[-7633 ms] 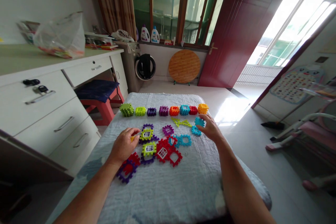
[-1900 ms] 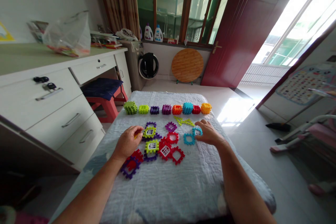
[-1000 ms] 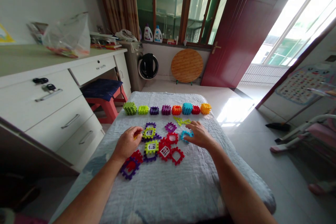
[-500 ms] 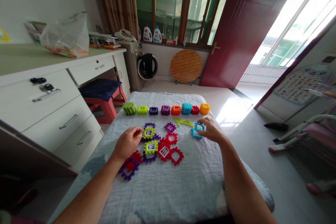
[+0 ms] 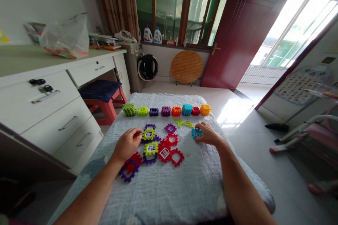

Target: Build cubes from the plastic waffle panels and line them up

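Note:
On the cloth at the right, my right hand (image 5: 210,135) is closed around blue interlocking building tiles (image 5: 196,133), thumb below and fingers above. My left hand (image 5: 128,145) is closed, with a small orange-yellow piece (image 5: 135,138) mostly hidden in its fingers. Right beside it, a lime-green window tile (image 5: 148,134) lies over purple tiles. Another lime-green window tile (image 5: 151,148) rests nearby on a purple one. In the middle are several red tiles (image 5: 176,157) and a small purple window tile (image 5: 170,128). A purple tile (image 5: 129,170) overlaps a red one below my left wrist.
Along the far side runs a row of tile stacks sorted by colour, from a green stack (image 5: 129,110) to an orange-yellow stack (image 5: 205,109). Flat lime-green pieces (image 5: 183,122) lie before it. A desk (image 5: 71,65) and stool (image 5: 101,89) stand at left.
The two blue tiles at the right, offset from each other before, now sit together as one in my right hand, whose fingers have drawn around them. My left hand has barely moved.

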Demonstrator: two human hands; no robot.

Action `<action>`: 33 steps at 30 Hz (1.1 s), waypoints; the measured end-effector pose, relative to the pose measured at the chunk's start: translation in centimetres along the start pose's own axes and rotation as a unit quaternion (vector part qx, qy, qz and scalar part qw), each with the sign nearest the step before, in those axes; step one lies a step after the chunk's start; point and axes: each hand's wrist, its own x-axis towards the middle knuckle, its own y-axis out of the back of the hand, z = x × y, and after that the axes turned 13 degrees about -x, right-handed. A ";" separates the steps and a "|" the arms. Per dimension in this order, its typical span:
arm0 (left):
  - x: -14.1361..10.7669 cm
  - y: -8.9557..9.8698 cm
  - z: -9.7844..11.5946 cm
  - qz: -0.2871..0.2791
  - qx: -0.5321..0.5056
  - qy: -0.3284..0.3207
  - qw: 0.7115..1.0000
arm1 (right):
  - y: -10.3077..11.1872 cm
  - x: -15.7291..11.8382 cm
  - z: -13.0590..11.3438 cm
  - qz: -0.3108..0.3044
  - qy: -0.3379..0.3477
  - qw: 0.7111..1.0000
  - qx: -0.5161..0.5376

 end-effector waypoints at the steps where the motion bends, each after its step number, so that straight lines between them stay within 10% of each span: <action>1: 0.0 0.0 0.1 0.001 0.000 0.002 1.000 | -0.1 0.0 -0.1 0.001 0.000 1.000 -0.002; 10: 0.0 0.1 0.4 -0.002 -0.006 -0.009 1.000 | 1.7 1.5 0.5 0.018 0.030 0.999 -0.037; 17: 0.0 0.1 0.2 0.002 -0.008 -0.001 1.000 | 5.7 8.7 0.8 0.123 0.005 0.990 -0.064; 33: 0.0 0.4 0.7 -0.002 -0.023 0.008 1.000 | 5.1 15.4 1.2 0.024 0.028 0.993 -0.110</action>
